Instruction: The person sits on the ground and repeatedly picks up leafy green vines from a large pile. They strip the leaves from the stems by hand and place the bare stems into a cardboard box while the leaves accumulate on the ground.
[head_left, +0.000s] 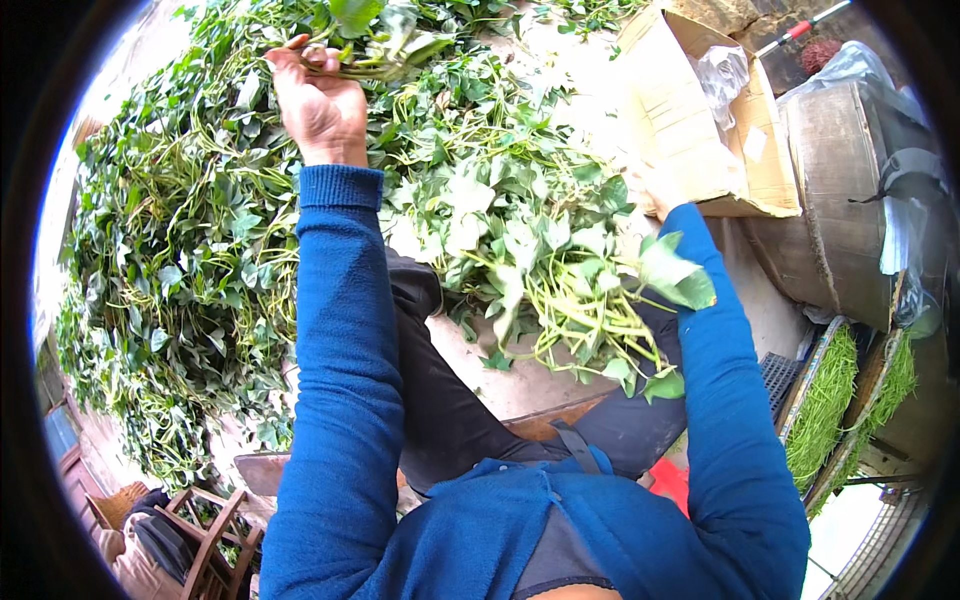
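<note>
My left hand (326, 109) is at the upper left, palm up, with its fingers closed around a few leafy stems (375, 71). Beneath and around it spreads a large heap of leafy green vines (187, 217), which look like sweet potato vines. My right hand (654, 187) reaches beside the cardboard box (660, 112). Glare washes it out, so its fingers and anything in them are unclear. A loose bunch of cut vines (585, 307) lies before me, its pale stems pointing toward my right thigh. One broad leaf (679, 277) overlaps my right sleeve.
Clear plastic (721, 82) sits inside the box. Behind it stands a large brown drum-like container (840, 180). Trays of thin green strands (825, 405) are at the right. A wooden chair (214, 536) with clothes on it is at the lower left.
</note>
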